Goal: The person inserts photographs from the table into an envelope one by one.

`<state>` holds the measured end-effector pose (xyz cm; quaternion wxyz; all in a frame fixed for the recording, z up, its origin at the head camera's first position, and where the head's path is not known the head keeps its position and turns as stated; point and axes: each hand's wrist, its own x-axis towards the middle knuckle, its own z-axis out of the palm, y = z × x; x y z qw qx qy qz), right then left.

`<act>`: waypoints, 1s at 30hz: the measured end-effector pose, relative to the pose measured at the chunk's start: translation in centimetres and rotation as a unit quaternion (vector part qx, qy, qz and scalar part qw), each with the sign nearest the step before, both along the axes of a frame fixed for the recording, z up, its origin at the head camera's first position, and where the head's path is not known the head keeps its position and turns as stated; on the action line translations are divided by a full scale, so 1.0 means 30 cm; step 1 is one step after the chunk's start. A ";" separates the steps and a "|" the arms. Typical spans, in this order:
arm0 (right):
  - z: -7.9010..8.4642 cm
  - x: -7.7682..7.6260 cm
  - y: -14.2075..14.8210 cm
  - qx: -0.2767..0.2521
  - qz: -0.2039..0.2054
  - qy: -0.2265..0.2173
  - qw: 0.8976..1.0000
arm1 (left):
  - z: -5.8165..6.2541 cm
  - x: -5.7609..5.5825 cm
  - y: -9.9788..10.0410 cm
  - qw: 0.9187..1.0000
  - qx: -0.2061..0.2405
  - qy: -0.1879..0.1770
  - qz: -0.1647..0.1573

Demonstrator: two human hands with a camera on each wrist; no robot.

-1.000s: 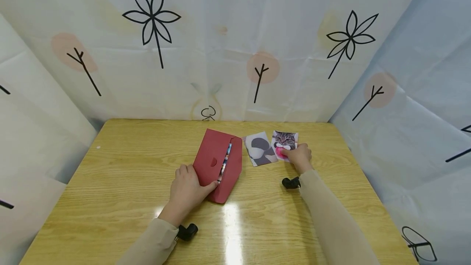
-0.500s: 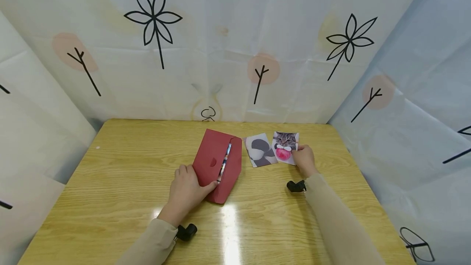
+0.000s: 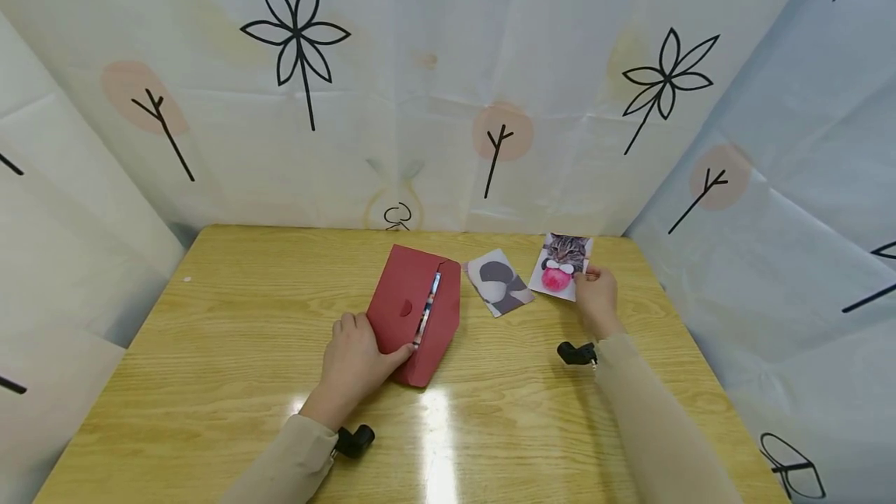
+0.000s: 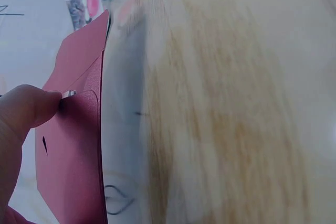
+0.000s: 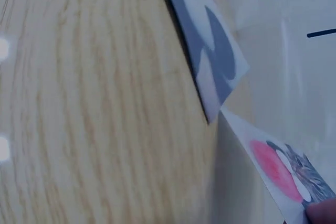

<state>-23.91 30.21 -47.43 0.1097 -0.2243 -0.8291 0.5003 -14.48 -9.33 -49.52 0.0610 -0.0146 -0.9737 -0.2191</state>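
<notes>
My left hand (image 3: 355, 358) grips the near left side of a red paper envelope (image 3: 402, 278), its thumb on top by the slit of the flap. Through that slit shows a strip of colourful printed cards (image 3: 428, 306). At the right, my right hand (image 3: 598, 302) pinches the right edge of a cat picture card (image 3: 558, 278) with a pink ball shape on it. The card is tilted up from the table. Between envelope and cat card lies a grey and white patterned card (image 3: 497, 283). In the right wrist view the corners of the two cards (image 5: 273, 169) almost meet.
A wooden table (image 3: 231, 348) fills the lower view, with a small white speck (image 3: 187, 279) at its left. A white cloth (image 3: 420, 99) printed with plants hangs behind and at both sides. Black cameras (image 3: 577, 353) sit on both wrists.
My right hand has shifted from the cat card's face to its right edge and moved the card right and away from me. The grey-white card has turned slightly. My left hand stays put.
</notes>
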 end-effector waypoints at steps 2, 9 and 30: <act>0.011 0.000 0.005 0.014 -0.013 0.019 1.000 | 0.002 0.000 0.001 1.000 0.000 -0.001 0.000; 0.055 0.002 -0.007 0.023 -0.030 0.051 0.998 | 0.005 -0.003 0.003 1.000 0.002 -0.004 -0.002; 0.126 0.051 -0.198 -0.088 0.100 0.098 0.986 | 0.002 -0.005 0.001 1.000 0.001 0.004 -0.001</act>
